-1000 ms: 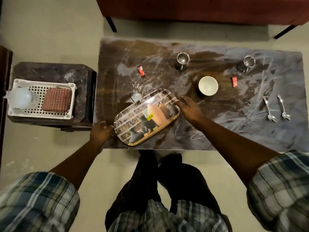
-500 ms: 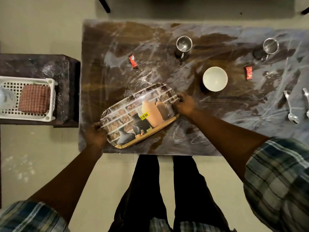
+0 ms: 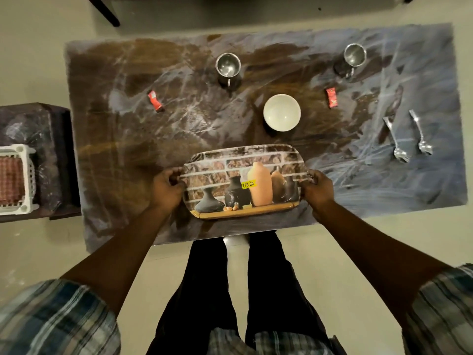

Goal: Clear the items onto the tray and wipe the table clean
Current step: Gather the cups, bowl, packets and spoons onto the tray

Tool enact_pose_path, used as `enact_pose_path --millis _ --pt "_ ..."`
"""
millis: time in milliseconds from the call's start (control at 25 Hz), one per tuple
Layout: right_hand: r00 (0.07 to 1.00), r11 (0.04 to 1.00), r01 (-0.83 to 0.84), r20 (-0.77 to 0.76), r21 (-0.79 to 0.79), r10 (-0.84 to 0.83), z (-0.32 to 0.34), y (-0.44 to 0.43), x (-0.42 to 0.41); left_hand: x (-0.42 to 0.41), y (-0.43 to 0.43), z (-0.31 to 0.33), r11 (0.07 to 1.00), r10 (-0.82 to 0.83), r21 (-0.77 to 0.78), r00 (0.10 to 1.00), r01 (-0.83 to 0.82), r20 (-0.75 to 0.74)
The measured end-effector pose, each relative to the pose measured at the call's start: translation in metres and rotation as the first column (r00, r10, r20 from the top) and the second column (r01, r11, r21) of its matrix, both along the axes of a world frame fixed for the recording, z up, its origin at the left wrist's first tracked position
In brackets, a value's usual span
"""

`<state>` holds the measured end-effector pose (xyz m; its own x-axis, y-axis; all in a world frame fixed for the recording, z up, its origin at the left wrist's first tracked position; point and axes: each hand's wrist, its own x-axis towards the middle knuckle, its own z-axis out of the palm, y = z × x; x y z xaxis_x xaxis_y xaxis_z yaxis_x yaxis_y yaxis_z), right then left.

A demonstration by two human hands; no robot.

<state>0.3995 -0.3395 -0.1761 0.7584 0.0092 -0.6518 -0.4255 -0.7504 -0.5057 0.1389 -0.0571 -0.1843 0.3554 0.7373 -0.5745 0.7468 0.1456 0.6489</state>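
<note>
Both hands gripped the tray (image 3: pixel 243 160) at the bench's (image 3: pixel 128 149) near edge: left hand (image 3: pixel 166 187) and right hand (image 3: pixel 317 187) each had fingers clamped on an end. Beyond it sat a bowl (image 3: pixel 281 112), two cups and two spoons.

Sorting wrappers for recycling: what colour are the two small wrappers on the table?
Red, seen in the head view: left wrapper, right wrapper.

Left hand (image 3: pixel 165 187) and right hand (image 3: pixel 318 188) curled closed, arms outstretched.
</note>
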Motion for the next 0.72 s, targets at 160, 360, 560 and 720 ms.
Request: enact_pose_path --millis 160,360,560,720 --pt "0.999 0.999 0.031 -0.010 -0.038 -0.031 -0.004 -0.033 0.005 0.019 -0.023 -0.012 0.997 -0.076 -0.011 0.997 0.076 -0.024" --pt "0.999 0.998 0.047 -0.015 -0.034 -0.047 -0.014 -0.036 0.010 0.023 -0.028 -0.020 0.994 -0.107 0.020 0.990 0.109 -0.092" --pt "0.999 0.998 0.045 -0.015 -0.036 -0.045 -0.017 -0.034 0.011 0.025 -0.026 -0.020 0.984 -0.156 0.066 0.975 0.168 -0.156" --pt "0.998 0.992 -0.044 0.028 -0.119 0.047 -0.004 -0.033 0.014 0.040 -0.016 -0.005 0.988 -0.105 0.088 0.971 0.126 -0.217"
